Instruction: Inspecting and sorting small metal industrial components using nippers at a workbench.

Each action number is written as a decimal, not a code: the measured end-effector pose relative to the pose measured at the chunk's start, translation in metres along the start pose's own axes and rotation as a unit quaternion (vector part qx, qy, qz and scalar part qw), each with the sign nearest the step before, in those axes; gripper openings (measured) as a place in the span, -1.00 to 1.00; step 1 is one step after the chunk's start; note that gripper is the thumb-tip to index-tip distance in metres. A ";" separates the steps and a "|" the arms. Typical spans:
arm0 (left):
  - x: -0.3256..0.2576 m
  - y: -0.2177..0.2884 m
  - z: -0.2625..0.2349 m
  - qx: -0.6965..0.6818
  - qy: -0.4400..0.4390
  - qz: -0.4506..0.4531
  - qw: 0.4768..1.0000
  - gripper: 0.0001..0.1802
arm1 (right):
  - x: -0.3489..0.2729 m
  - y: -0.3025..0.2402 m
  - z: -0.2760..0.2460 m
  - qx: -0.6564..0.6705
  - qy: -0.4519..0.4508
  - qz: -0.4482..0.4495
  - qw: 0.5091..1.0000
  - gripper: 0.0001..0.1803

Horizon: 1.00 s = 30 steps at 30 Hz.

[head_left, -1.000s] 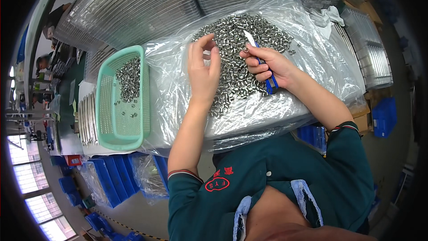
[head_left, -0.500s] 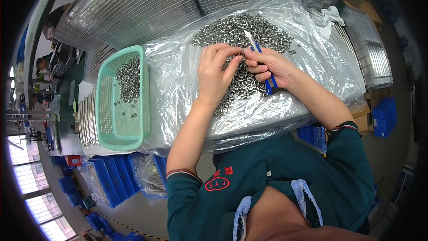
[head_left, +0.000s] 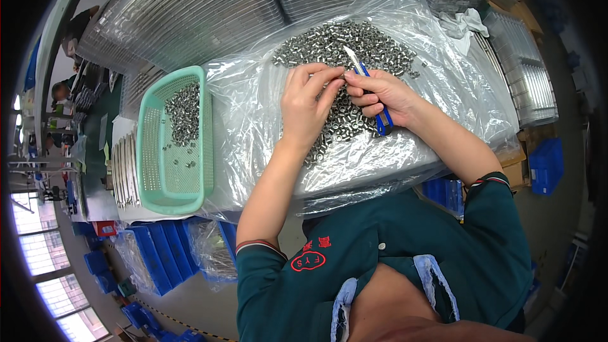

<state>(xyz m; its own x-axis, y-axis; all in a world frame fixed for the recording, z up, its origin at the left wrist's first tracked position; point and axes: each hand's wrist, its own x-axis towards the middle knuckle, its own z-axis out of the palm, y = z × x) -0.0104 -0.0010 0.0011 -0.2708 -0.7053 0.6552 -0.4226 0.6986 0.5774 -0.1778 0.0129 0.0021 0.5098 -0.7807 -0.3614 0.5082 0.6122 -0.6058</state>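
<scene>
My right hand [head_left: 387, 94] is wrapped round a blue utility knife [head_left: 384, 120], its bare blade pointing up and away to the left. The thumb and fingers of my left hand [head_left: 309, 101] pinch together close to my right thumb. A small metal part seems to be between the fingertips, mostly hidden by them. Beneath and beyond both hands, a heap of small shiny metal sleeves [head_left: 373, 41] is spread on a clear plastic sheet [head_left: 456, 98]. To the left stands a mint-green mesh basket [head_left: 208, 133] with a smaller pile of metal sleeves [head_left: 183, 114] inside.
Stacks of clear plastic trays [head_left: 190, 12] line the far side, with more trays [head_left: 519, 63] at the right. A white cloth [head_left: 465, 24] lies near them. Blue bins [head_left: 158, 256] stand below the table at the left, and another blue bin [head_left: 546, 166] is at the right.
The knife has tilted slightly, its blade tip shifting a little nearer and to the left. My fingertips have moved slightly where they meet; both arms stay in place.
</scene>
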 end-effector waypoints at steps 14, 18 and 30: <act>-0.001 -0.001 -0.001 -0.043 -0.015 -0.015 0.999 -0.72 | -0.001 -0.001 0.002 -0.045 -0.010 -0.033 0.998 -0.74; -0.002 -0.004 -0.001 -0.027 -0.018 0.022 0.999 -0.76 | -0.003 0.000 0.004 -0.037 0.013 -0.033 0.999 -0.80; -0.001 0.002 -0.002 -0.047 -0.018 -0.002 0.999 -0.78 | -0.001 -0.001 0.002 -0.020 -0.017 -0.017 1.000 -0.81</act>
<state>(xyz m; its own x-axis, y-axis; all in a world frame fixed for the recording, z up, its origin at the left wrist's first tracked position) -0.0097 0.0017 0.0027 -0.3016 -0.7109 0.6354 -0.3411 0.7028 0.6243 -0.1773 0.0138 0.0047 0.5160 -0.7963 -0.3158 0.4979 0.5788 -0.6459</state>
